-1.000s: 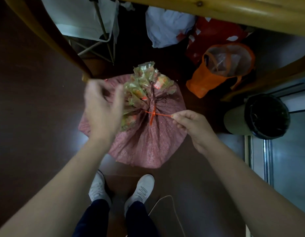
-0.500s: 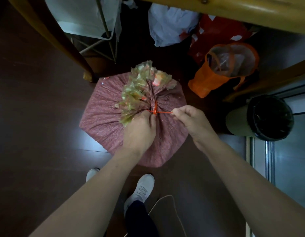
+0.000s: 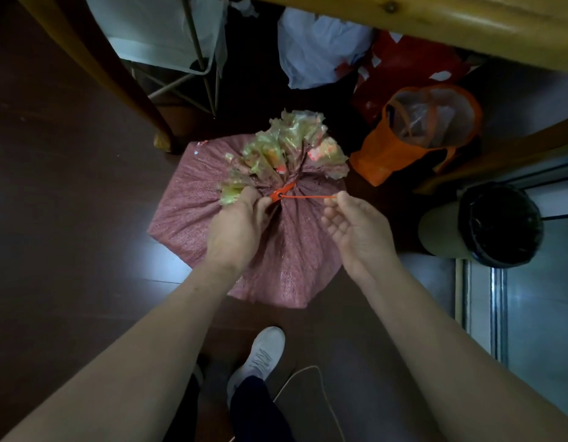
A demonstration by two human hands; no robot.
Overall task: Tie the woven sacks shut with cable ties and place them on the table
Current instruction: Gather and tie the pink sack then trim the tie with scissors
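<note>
Left grip (image 3: pixel 235 228) clamps sack (image 3: pixel 292 260) neck, right grip (image 3: pixel 356 231) pinches cable tie (image 3: pixel 308 196) tail; sack on dark floor (image 3: pixel 69 218), desk (image 3: pixel 467 27) beyond it.

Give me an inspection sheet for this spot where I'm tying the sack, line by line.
Surface: dark floor, glossy; the sack stands on it.
Job's things: pink woven sack, neck gathered; orange cable tie looped round the neck, tail running toward the right hand.
Clutter: orange bag, white bag, red bag and black-lined bin beyond the sack.
Grippers: left hand grips the neck at the tie's head; right hand pinches the tail.
Cables: pale cord on the floor by a white shoe.
Surroundings: wooden table overhead, table leg, white folding frame.
</note>
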